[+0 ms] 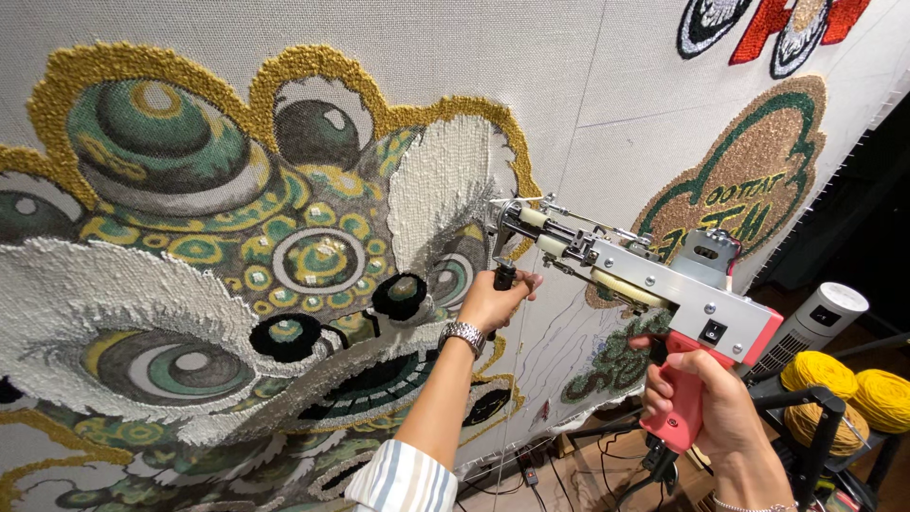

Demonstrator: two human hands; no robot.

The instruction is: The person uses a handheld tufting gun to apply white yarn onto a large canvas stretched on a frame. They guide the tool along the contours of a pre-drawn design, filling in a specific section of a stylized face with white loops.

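A silver tufting gun [645, 275] with a pink grip is pressed nose-first against a stretched grey cloth [569, 85]. My right hand [706, 403] is closed around the pink grip at the lower right. My left hand [493, 299], with a metal watch on the wrist, grips the black front handle under the gun's nose. The needle end touches the cloth beside a white tufted patch [441, 185] of a large lion-face design [237, 256] in gold, green, white and black yarn.
A second tufted design [749, 190] in tan and green is on the cloth to the right, and another sits at the top right. Yellow yarn cones [848, 389] rest on a black stand at the lower right beside a white cylinder device [815, 322]. Cables lie on the floor below.
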